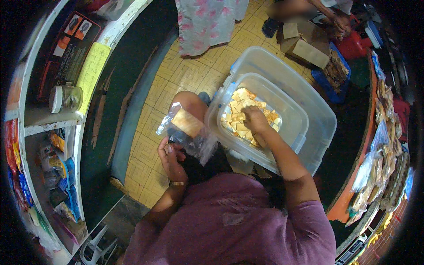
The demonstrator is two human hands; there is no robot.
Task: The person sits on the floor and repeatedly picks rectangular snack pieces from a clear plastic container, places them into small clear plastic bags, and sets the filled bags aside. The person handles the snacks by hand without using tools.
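My left hand (171, 158) is closed on the lower edge of a clear plastic bag (204, 148). Inside the bag lies a flat, pale-brown square piece (187, 123) that looks like a cracker or toasted bread. My right hand (255, 120) reaches down into a smaller clear plastic tub (289, 104), its fingers drawn together among many flat, golden square pieces (240, 95). What its fingertips grip is hidden. The smaller tub sits within a larger clear plastic bin (320, 119), in front of me and to the right.
Shelves with a lidded jar (66, 98) and packets stand at the left. Bagged goods (380, 150) line a ledge at the right. Beyond the bin are an open cardboard box (304, 42), a blue tray (333, 75) and another person's arm (331, 15). A floral cloth (206, 26) hangs ahead.
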